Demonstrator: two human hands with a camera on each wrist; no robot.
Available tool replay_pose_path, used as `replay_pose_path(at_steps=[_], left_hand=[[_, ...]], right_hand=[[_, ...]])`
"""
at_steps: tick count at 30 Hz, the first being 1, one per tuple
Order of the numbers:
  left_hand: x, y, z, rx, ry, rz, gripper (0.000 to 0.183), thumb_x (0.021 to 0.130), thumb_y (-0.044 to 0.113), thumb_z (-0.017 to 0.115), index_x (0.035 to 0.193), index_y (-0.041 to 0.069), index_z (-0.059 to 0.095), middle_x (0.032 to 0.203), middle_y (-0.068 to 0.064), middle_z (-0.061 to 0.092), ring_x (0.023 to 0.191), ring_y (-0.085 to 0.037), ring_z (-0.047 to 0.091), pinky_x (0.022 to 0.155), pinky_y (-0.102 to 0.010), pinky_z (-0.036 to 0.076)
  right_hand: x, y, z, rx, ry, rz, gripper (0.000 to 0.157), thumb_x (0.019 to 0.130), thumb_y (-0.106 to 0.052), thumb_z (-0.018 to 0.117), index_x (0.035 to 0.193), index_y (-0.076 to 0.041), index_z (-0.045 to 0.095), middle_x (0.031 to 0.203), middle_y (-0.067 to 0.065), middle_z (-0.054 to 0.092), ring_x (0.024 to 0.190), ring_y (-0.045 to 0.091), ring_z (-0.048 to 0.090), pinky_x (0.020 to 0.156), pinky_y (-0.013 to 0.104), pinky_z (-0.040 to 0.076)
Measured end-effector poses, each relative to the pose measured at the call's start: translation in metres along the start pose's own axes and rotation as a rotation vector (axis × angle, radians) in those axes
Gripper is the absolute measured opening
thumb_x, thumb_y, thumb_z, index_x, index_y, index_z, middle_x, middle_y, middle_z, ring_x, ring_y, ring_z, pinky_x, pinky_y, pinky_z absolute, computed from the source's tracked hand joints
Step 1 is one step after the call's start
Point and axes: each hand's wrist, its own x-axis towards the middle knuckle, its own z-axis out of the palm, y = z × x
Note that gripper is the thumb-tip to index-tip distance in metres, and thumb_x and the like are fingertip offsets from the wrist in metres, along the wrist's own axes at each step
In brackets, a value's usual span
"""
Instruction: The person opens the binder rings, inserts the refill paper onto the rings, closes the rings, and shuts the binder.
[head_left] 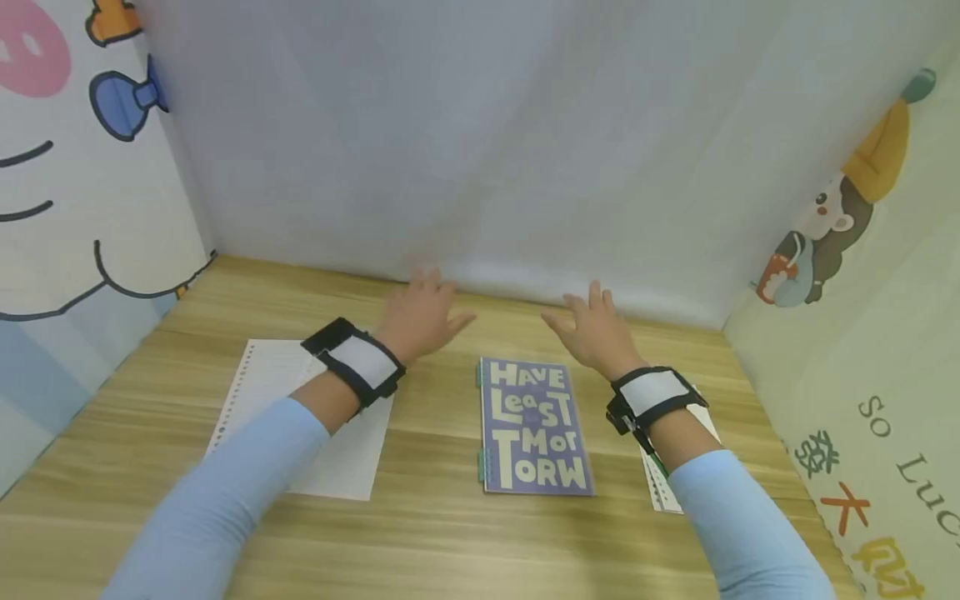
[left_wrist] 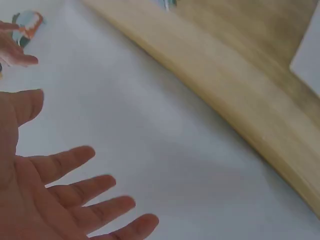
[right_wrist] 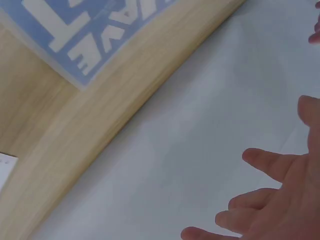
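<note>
My left hand (head_left: 422,315) hovers over the back of the table with its fingers spread and nothing in it. In the left wrist view, its palm and separated fingers (left_wrist: 80,192) show plainly. My right hand (head_left: 595,333) is held up behind a notebook, fingers apart and also holding nothing. The notebook (head_left: 534,427) has a purple cover with large cream letters and green tabs on its left edge. Lined loose-leaf sheets (head_left: 337,458) lie under my left forearm. More punched sheets (head_left: 663,487) lie beneath my right wrist, mostly hidden by it.
The wooden table (head_left: 435,542) ends at a pale cloth backdrop (head_left: 480,150). Printed side curtains stand left (head_left: 45,233) and right (head_left: 847,358), the left with a cartoon face, the right with a small figure and lettering. Black straps with white patches (head_left: 656,392) circle both wrists.
</note>
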Motion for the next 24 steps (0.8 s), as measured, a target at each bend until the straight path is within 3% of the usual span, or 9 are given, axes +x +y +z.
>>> replay_pose_path(at_steps=[3, 6, 14, 24], left_hand=[[-0.017, 0.017, 0.021, 0.019, -0.015, 0.116, 0.053, 0.093, 0.044, 0.055, 0.119, -0.001, 0.064, 0.126, -0.025, 0.063, 0.112, -0.04, 0.056, 0.091, -0.056, 0.053], [-0.033, 0.034, 0.039, -0.004, -0.07, 0.19, 0.044, 0.091, 0.04, 0.06, 0.106, 0.001, 0.07, 0.107, -0.02, 0.071, 0.095, -0.033, 0.063, 0.082, -0.05, 0.056], [-0.052, 0.055, 0.068, -0.093, -0.115, 0.261, 0.034, 0.088, 0.034, 0.066, 0.094, 0.001, 0.073, 0.086, -0.011, 0.072, 0.075, -0.022, 0.06, 0.07, -0.039, 0.055], [-0.067, 0.069, 0.085, -0.176, -0.225, 0.338, 0.022, 0.084, 0.02, 0.07, 0.095, 0.001, 0.074, 0.081, -0.01, 0.068, 0.07, -0.018, 0.054, 0.066, -0.036, 0.053]], right_hand=[[-0.015, 0.012, 0.01, 0.03, -0.002, 0.005, 0.068, 0.099, -0.045, 0.039, 0.141, 0.009, 0.042, 0.154, 0.042, 0.012, 0.139, 0.054, 0.013, 0.109, 0.07, 0.026], [-0.027, 0.024, 0.025, 0.055, -0.028, 0.035, 0.065, 0.1, -0.043, 0.04, 0.137, 0.011, 0.045, 0.151, 0.041, 0.022, 0.137, 0.052, 0.022, 0.108, 0.069, 0.03], [-0.049, 0.045, 0.058, 0.157, -0.105, 0.125, 0.057, 0.099, -0.035, 0.043, 0.132, 0.011, 0.052, 0.136, 0.034, 0.053, 0.124, 0.048, 0.046, 0.105, 0.063, 0.039], [-0.062, 0.058, 0.085, 0.247, -0.1, 0.194, 0.045, 0.097, -0.024, 0.05, 0.121, 0.012, 0.06, 0.118, 0.033, 0.066, 0.106, 0.042, 0.061, 0.093, 0.058, 0.05]])
